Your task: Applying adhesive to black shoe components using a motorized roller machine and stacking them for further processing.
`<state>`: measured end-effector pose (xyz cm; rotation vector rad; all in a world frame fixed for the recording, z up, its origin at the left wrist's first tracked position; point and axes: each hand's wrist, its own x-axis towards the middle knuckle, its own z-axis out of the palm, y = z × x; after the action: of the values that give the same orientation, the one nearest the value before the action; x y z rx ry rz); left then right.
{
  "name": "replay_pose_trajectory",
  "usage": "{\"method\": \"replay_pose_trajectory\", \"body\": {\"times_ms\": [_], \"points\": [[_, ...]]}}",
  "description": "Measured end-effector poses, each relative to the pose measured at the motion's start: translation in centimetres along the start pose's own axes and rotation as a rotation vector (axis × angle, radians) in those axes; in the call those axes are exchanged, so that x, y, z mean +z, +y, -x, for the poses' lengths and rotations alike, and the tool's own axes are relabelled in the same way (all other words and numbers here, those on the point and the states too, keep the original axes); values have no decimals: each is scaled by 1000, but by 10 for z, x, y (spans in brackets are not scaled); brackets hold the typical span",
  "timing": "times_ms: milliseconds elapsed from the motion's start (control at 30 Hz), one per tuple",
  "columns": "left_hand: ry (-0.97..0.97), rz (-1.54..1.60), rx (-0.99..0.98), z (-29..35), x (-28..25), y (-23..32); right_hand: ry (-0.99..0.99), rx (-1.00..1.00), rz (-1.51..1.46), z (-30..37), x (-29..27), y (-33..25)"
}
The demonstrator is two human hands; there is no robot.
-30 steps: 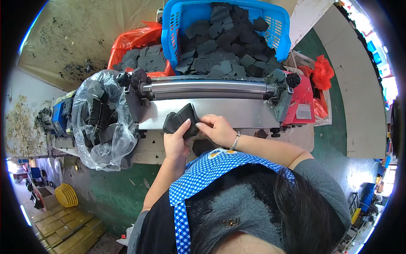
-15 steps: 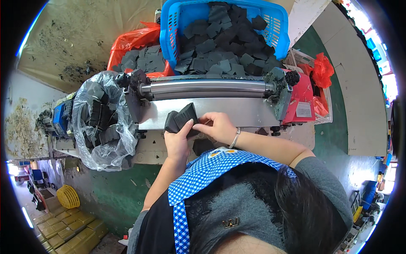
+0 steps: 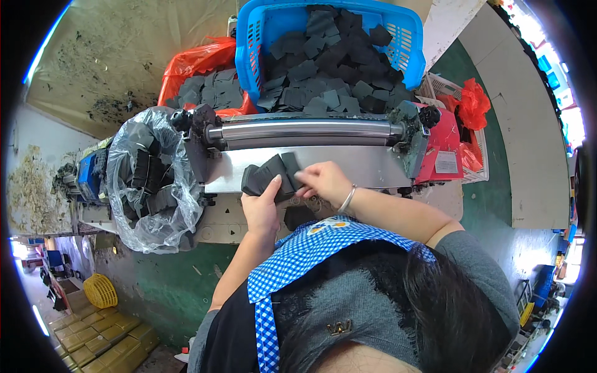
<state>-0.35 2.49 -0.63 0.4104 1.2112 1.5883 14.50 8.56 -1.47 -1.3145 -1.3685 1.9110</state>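
My left hand (image 3: 261, 208) grips a fanned stack of thin black pieces (image 3: 266, 177), thumb on top, above the near edge of the metal plate (image 3: 348, 163). Pinched in my right hand (image 3: 328, 184) is one black piece (image 3: 291, 169), drawn partly away from the stack's right side; the fingertips are slightly blurred. Just beyond both hands a steel roller (image 3: 305, 129) spans the machine between two dark, grimy end brackets. Another black piece (image 3: 298, 216) lies on the worktop below my hands, close to the apron.
Behind the roller stands a blue basket (image 3: 247, 56) heaped with black pieces, beside a red plastic bag (image 3: 186, 65) holding more. A clear plastic bag (image 3: 183, 214) with black stacks sits left. The machine's red housing (image 3: 443, 146) and a white crate (image 3: 477, 171) are at right.
My right hand has slid a black piece sideways out of the stack, so it now stands apart at the right. The left hand stays nearly in place.
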Motion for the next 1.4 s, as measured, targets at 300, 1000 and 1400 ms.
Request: {"method": "replay_pose_trajectory", "body": {"times_ms": [300, 1000, 1400], "points": [[61, -125, 155, 0, -4, -6, 210, 113, -288, 1, -7, -10], [-127, 38, -28, 13, 0, 11, -80, -89, -132, 18, 10, -14], [36, 18, -6, 4, -15, 7, 206, 194, -342, 9, -10, -11]]}}
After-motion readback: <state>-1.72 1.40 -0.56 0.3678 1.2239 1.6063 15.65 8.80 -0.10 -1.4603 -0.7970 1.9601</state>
